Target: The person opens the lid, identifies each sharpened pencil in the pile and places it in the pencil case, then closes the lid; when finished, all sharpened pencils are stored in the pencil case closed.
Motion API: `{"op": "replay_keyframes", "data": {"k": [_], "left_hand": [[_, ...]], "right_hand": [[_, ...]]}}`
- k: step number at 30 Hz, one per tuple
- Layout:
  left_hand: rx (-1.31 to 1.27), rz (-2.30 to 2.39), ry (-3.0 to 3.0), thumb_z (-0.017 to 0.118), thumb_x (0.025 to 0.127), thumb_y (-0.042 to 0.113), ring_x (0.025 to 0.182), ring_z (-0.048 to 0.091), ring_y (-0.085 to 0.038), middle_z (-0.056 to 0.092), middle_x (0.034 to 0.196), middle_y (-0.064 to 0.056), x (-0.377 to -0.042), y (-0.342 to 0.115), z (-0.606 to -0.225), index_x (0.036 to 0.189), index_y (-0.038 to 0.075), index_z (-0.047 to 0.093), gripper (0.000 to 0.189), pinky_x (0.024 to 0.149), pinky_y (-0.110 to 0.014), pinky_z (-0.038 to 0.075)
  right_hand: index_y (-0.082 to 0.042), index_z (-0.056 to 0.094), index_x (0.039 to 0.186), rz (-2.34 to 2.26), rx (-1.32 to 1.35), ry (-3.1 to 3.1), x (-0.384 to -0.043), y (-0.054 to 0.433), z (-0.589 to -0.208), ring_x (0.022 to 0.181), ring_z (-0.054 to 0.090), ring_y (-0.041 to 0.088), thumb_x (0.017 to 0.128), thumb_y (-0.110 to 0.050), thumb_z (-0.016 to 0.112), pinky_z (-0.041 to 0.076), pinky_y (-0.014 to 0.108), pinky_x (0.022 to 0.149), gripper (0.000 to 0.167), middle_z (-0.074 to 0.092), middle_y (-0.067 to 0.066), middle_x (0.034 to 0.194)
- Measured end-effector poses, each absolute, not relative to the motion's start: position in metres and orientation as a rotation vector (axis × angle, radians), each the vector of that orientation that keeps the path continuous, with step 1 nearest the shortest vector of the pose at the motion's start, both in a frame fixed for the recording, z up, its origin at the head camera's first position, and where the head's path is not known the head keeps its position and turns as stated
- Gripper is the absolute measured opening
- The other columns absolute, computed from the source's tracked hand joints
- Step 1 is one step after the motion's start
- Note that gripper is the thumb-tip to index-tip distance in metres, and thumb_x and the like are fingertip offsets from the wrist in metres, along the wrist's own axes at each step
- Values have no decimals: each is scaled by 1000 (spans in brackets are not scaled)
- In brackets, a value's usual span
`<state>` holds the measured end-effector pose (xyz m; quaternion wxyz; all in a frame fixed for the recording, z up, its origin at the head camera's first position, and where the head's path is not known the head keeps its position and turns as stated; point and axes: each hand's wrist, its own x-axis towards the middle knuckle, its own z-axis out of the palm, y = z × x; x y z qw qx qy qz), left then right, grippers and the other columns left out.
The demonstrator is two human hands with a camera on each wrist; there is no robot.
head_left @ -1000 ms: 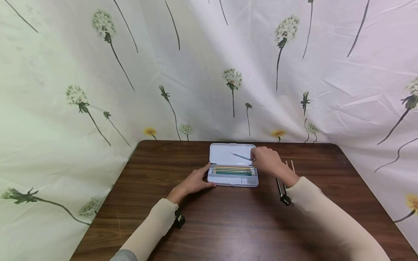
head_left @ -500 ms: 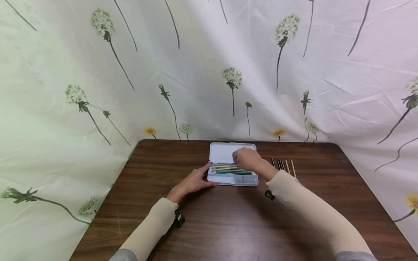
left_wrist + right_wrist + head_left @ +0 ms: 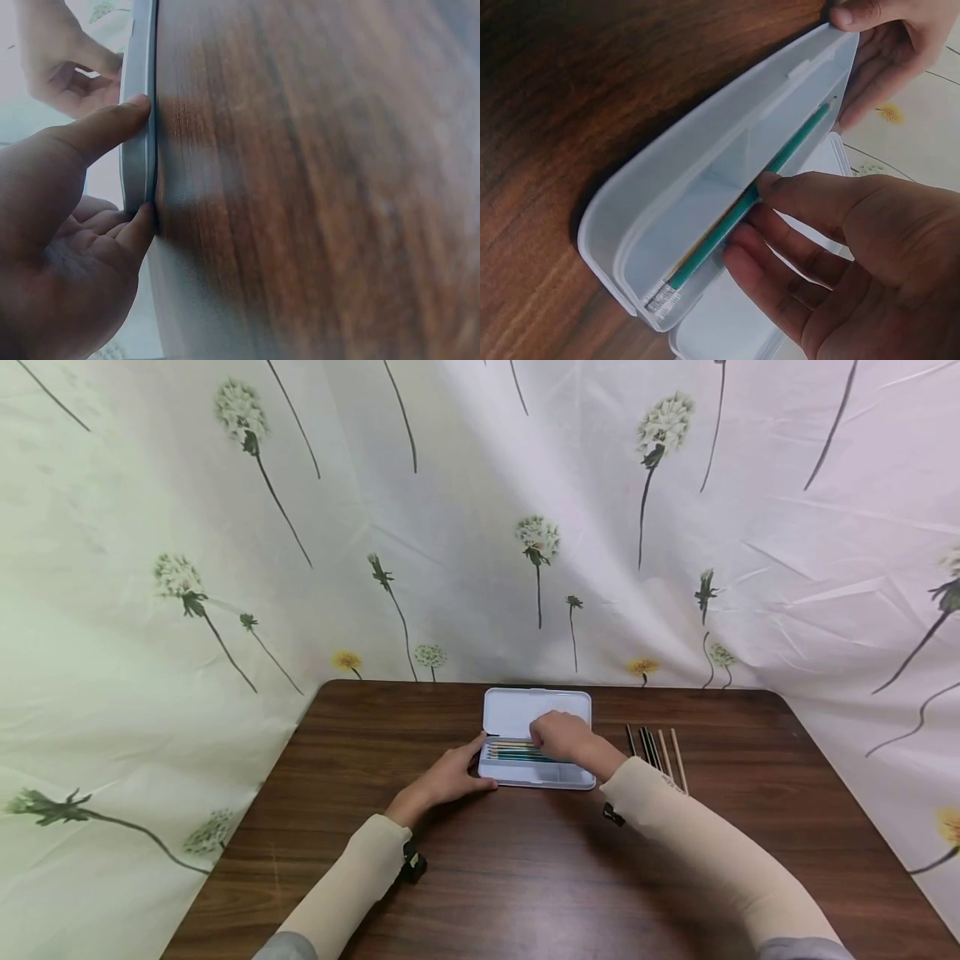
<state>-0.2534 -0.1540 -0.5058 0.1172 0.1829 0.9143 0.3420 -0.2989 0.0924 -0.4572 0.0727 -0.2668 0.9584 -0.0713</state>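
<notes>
A white pencil case (image 3: 517,783) lies with its lid (image 3: 517,714) folded back, toward the back of the table. Several pencils (image 3: 510,752) lie side by side in its long rear compartment. My left hand (image 3: 448,777) grips the case's left end, thumb on the front wall and fingers round the far side, as the left wrist view shows. Over the compartment, my right hand (image 3: 561,737) pinches a green pencil (image 3: 795,148) between thumb and fingers. That pencil lies lengthwise in the case, its eraser end visible. Part of the pencil row is hidden under the right hand.
Right of the case, several black pencils (image 3: 649,747) and plain wooden pencils (image 3: 678,760) lie on the brown wooden table (image 3: 480,877). A floral curtain (image 3: 450,527) hangs directly behind the table's far edge. A black wrist camera (image 3: 412,864) sits under the left wrist.
My right hand has brought a pencil from above the lid's right side down left into the case. It then shifted slightly lower over the pencil row. The left hand has stayed on the case.
</notes>
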Motion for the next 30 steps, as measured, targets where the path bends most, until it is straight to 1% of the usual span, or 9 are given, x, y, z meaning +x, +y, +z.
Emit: {"op": "replay_keyframes", "data": {"k": [6,7,10,13,14,17,20,24,30], "left_hand": [[559,1012,2670,81,97,29,155,42,-33,35,172,-20,-255,-155,-506,169,4,24,96,125,-53,37],[598,1012,2676,80,98,33,155,43,-32,35,172,-20,-257,-158,-512,169,4,24,96,124,-50,39],[621,1042,2655,81,97,37,154,44,-33,36,171,-22,-259,-159,-514,169,4,25,98,123,-50,40],[687,1042,2673,79,97,46,153,46,-29,37,171,-20,-270,-165,-535,170,7,24,99,122,-44,42],[663,1052,2662,80,96,45,154,45,-30,37,171,-20,-270,-164,-532,170,8,24,100,122,-47,42],[696,1043,2698,79,95,52,152,47,-28,39,170,-18,-275,-166,-544,171,12,24,102,121,-43,44],[627,1057,2677,83,94,43,154,45,-33,38,171,-19,-265,-160,-524,170,8,24,102,122,-50,42],[567,1069,2654,83,96,27,155,43,-33,36,171,-20,-253,-154,-507,169,2,23,98,124,-52,39],[561,1046,2663,83,96,28,157,40,-31,34,172,-19,-252,-154,-505,169,3,23,98,124,-50,39]], "right_hand": [[-9,76,89,-252,-844,2894,-296,90,-461,70,57,16,98,-5,73,51,34,66,10,71,2,82],[-9,76,89,-257,-846,2896,-295,90,-462,69,56,16,98,-5,73,51,33,66,10,70,1,82],[-10,75,87,-254,-845,2910,-294,90,-463,69,56,15,98,-5,73,50,33,65,12,70,1,81],[-11,74,86,-235,-841,2928,-294,89,-463,70,56,15,98,-4,73,52,33,66,13,70,1,83],[-11,74,86,-227,-840,2934,-294,89,-463,71,56,15,97,-4,73,53,34,67,13,71,1,83],[-11,74,87,-207,-834,2945,-294,89,-464,73,57,16,96,-3,73,54,35,68,12,71,3,86],[-10,75,89,-186,-824,2949,-296,90,-464,75,58,16,95,-4,74,55,36,70,8,72,4,89],[-9,76,91,-175,-805,2966,-298,93,-459,76,61,17,96,-9,75,56,38,70,4,73,4,90],[-11,75,91,-239,-824,3010,-306,104,-442,76,59,16,97,-9,72,53,35,68,7,71,2,87]]}}
